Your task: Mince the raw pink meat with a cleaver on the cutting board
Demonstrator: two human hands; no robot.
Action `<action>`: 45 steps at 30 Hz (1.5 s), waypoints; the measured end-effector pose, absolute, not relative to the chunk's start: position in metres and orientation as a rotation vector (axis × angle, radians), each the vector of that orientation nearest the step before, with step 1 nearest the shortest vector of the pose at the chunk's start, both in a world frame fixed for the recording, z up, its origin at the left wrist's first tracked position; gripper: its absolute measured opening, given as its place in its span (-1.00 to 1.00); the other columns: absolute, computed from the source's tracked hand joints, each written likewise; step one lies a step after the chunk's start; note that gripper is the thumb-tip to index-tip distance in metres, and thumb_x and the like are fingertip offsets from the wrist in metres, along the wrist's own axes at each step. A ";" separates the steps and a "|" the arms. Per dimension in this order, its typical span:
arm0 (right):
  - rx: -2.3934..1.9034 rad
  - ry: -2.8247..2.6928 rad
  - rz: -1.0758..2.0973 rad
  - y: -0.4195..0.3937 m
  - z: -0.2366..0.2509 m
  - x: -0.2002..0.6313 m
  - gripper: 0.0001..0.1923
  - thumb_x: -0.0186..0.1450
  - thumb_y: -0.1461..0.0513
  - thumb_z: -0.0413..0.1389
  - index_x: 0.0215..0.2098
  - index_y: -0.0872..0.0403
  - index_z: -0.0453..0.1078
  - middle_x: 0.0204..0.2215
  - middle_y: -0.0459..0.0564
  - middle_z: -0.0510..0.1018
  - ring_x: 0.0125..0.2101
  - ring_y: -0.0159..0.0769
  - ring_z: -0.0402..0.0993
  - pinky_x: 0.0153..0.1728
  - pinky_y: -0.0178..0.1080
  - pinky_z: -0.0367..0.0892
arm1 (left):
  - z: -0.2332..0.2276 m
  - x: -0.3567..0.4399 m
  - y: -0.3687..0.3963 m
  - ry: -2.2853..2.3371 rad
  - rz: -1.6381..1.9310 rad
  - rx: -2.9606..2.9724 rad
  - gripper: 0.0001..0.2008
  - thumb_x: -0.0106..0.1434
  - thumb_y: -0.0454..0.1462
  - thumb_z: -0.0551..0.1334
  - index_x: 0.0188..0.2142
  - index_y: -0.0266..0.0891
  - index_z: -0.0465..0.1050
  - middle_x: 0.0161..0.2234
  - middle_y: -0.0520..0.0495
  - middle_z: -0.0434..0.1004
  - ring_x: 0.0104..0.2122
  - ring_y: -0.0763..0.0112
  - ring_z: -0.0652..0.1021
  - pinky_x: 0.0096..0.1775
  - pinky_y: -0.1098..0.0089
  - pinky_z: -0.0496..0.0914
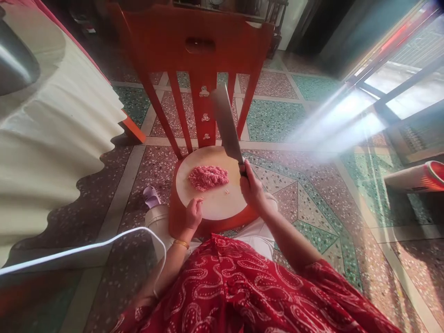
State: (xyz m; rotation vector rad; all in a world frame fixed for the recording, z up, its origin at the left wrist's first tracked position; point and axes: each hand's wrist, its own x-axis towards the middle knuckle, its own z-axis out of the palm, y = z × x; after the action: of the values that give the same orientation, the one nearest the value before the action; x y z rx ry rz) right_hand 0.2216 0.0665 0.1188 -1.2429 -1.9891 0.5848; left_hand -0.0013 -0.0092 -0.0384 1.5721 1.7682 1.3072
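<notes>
A mound of pink minced meat (208, 177) lies near the middle of a round, pale cutting board (215, 206), its surface lumpy and finely chopped, with a few stray bits just beside it on the board. The board sits on the seat of an orange-red wooden chair (199, 51) with a slatted back. The right hand (251, 187) is closed around the dark handle of a broad steel cleaver (227, 122), whose flat grey blade is raised above the board, tilted up and away from the meat. The left hand (193, 213), loosely curled and holding nothing, rests on the board's near edge, a gold bangle (181, 243) at its wrist. The floor is speckled terrazzo tile (305, 194) in green and pink.
</notes>
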 end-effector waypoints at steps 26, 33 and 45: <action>-1.410 -2.047 0.829 0.036 0.105 0.202 -0.50 0.33 0.22 -0.10 0.24 0.05 0.14 -0.07 0.04 0.53 -0.11 -0.23 0.49 -0.10 -0.22 0.36 | -0.024 0.000 -0.007 1.848 1.273 1.503 -0.84 0.21 -0.30 0.02 -0.28 -0.21 0.35 -0.40 -0.04 0.50 -0.40 0.39 0.50 -0.31 0.41 0.38; -1.350 -2.062 0.787 0.029 0.119 0.199 -0.53 0.36 0.16 -0.13 0.23 -0.05 0.15 -0.06 -0.03 0.52 -0.10 -0.19 0.48 -0.10 -0.20 0.37 | -0.024 -0.001 -0.006 1.802 1.285 1.555 -0.83 0.22 -0.28 0.01 -0.28 -0.21 0.36 -0.39 -0.05 0.50 -0.40 0.40 0.49 -0.30 0.40 0.38; -1.370 -1.948 0.871 0.031 0.108 0.199 -0.50 0.36 0.16 -0.17 0.26 0.04 0.11 -0.23 0.00 0.56 -0.37 -0.36 0.50 -0.26 -0.31 0.39 | -0.026 0.000 -0.005 1.810 1.250 1.556 -0.82 0.23 -0.28 0.02 -0.29 -0.23 0.37 -0.36 -0.07 0.51 -0.37 0.38 0.50 -0.26 0.38 0.38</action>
State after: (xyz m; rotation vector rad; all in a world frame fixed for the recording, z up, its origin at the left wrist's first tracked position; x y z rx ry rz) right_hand 0.1994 0.0309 0.1084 -1.3697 -1.9483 0.8712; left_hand 0.0001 -0.0050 -0.0260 1.5559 1.8103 1.2503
